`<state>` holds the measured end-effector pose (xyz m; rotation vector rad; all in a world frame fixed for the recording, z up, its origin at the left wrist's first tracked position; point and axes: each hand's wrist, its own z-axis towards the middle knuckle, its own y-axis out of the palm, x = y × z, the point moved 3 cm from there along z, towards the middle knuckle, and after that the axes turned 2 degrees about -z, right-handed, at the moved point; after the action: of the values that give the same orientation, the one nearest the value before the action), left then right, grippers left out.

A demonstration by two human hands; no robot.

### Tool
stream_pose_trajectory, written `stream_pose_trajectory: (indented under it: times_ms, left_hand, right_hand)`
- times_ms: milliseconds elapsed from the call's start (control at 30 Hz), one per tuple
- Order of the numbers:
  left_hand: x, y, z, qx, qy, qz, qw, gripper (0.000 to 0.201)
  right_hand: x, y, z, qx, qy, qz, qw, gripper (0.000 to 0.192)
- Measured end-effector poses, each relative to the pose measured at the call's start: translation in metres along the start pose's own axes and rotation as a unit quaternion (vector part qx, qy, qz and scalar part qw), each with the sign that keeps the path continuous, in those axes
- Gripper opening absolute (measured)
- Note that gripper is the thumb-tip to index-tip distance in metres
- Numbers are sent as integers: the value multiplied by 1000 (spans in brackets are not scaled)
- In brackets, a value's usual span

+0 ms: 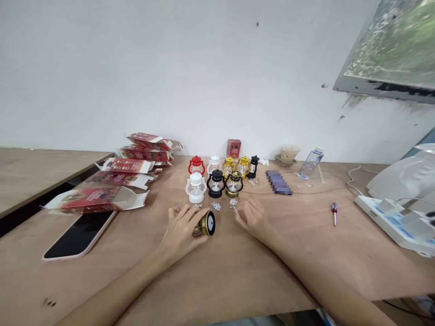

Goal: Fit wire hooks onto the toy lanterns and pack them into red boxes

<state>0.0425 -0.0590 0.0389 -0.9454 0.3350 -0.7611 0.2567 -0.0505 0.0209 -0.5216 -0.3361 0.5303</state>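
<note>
Gold-and-black lantern point(206, 224): on its side on table point(217, 271), long axis left-right, base facing right. Left hand point(181, 226) clasps it; right hand point(253, 218), fingers loosely spread and holding nothing, lies just right.

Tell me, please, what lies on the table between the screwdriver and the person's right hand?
Nothing: in the head view, only bare wooden table separates the screwdriver from the right hand.
</note>
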Motion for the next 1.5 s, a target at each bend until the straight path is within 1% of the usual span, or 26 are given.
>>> stream_pose_trajectory:
  times_ms: [67,133,233,267,333,433,600,667,733,833,900,967,1000,1100,1200,1267,1400,1500]
  left_hand:
    - [-2,-1,0,-4,-5,-1,1000,40]
    - [-1,0,0,-4,1,-3,1000,41]
    - [1,1,-1,-2,6,-9,1000,41]
    - [1,1,-1,-3,5,-11,1000,42]
    - [1,1,-1,-8,2,-11,1000,42]
    - [0,2,-1,-14,-1,-11,1000,43]
    - [0,2,-1,-5,1,-8,1000,42]
    - [0,3,-1,-6,8,-5,1000,42]
    - [0,3,-1,-8,12,-3,1000,42]
    - [0,2,-1,-2,14,-7,1000,44]
    - [2,2,-1,-2,18,-14,1000,45]
    - [3,2,-2,-10,26,-21,999,44]
    - [4,2,-2,-15,29,-23,999,44]
    - [6,6,-5,-14,43,-32,998,44]
    - [6,11,-7,-8,57,-48,997,46]
    - [7,12,-7,-9,62,-58,996,46]
    - [8,12,-7,-22,65,-61,996,46]
    - [9,12,-8,-21,72,-56,996,46]
  right_hand:
    - [23,6,-6,-51,96,-66,992,17]
    - [42,12,-13,-110,181,-102,972,17]
    - [57,20,-19,-200,263,-107,938,14]
    - [58,21,-20,-221,276,-103,930,14]
    - [59,23,-21,-244,286,-99,922,16]
    - [57,23,-21,-248,280,-98,922,21]
    - [56,27,-25,-260,267,-125,920,25]
    - [57,29,-26,-253,269,-134,920,25]
    - [58,28,-26,-229,281,-137,922,26]
    - [55,21,-21,-150,301,-107,936,29]
    - [44,12,-15,-80,293,-42,952,26]
    - [25,1,-7,-21,256,55,965,19]
    - [13,-4,-3,-3,228,104,968,15]
    - [-24,-13,4,3,153,211,965,9]
    - [-45,-14,7,-8,124,251,960,8]
    - [-50,-14,7,-3,112,258,960,7]
    - [-49,-15,7,19,92,250,964,8]
    - [-50,-16,8,21,72,255,964,7]
